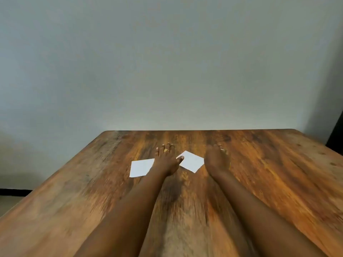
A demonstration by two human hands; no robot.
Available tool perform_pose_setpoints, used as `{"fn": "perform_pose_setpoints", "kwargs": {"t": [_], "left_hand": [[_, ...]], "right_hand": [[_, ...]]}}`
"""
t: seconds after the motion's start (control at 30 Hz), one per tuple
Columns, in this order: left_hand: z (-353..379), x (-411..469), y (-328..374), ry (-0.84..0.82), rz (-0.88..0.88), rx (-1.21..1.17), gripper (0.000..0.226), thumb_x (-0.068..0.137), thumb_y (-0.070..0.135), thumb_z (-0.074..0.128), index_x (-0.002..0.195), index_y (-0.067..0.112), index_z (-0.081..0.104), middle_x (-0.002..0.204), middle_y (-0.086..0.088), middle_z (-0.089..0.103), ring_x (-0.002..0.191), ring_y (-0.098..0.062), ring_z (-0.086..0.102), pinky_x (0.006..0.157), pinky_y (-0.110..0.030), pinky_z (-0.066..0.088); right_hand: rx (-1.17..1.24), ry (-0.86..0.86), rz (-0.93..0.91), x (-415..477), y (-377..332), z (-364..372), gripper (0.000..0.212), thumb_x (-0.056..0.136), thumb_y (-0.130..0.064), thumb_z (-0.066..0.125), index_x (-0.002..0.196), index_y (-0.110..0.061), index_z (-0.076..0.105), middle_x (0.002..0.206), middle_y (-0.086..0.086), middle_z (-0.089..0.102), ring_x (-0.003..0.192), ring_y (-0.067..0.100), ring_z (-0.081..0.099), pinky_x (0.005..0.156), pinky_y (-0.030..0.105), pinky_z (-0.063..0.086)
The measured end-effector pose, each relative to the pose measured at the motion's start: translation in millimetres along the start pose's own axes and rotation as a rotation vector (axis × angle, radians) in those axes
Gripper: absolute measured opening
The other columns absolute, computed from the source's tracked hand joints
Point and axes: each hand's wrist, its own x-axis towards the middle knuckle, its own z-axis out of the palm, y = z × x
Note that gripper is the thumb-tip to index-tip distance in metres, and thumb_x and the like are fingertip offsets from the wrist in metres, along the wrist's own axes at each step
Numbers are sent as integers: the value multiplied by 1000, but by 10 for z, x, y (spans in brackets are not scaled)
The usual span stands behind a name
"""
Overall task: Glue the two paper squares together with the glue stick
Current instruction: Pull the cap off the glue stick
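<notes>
Bare forearms [130,210], a gold ring [166,150] on left grip [166,160] and right grip [216,160].

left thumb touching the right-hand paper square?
Cannot tell. In the head view the thumb tip of the left hand overlaps the left corner of the right paper square, but one blurred angle hides whether it rests or hovers.

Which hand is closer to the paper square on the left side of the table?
Left. The left hand is at the right edge of the left paper square; the right hand is farther off, beyond the other paper square.
</notes>
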Motion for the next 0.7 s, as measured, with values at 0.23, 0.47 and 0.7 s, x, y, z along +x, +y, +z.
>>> {"fn": "perform_pose_setpoints", "kwargs": {"t": [0.23, 0.47, 0.7], "left_hand": [[326, -18, 379, -127, 34, -123, 70, 96, 51, 28, 150, 12, 4, 160, -8, 2, 147, -29, -2, 117, -47, -8], [568, 122, 804, -288, 161, -184, 63, 95, 45, 40, 145, 10, 27, 153, -13, 28, 143, -30, 23, 116, -52, 1], [574, 267, 979, -230, 169, -651, 62, 83, 40, 64, 138, 18, 43, 140, -5, 52, 125, -23, 51, 92, -25, 38]], "right_hand": [[122, -57, 181, -48, 400, 46, 18, 94, -15, 55, 105, -7, 67, 109, 12, 67, 97, 27, 64, 74, 30, 47], [184, -67, 227, 157, 513, 120, 14, 92, -9, 55, 95, -3, 67, 83, 10, 61, 74, 22, 59, 61, 28, 41], [415, -139, 268, 539, 583, 59, 19, 87, -18, 66, 76, -4, 67, 80, 13, 67, 69, 24, 63, 57, 26, 41]]}}
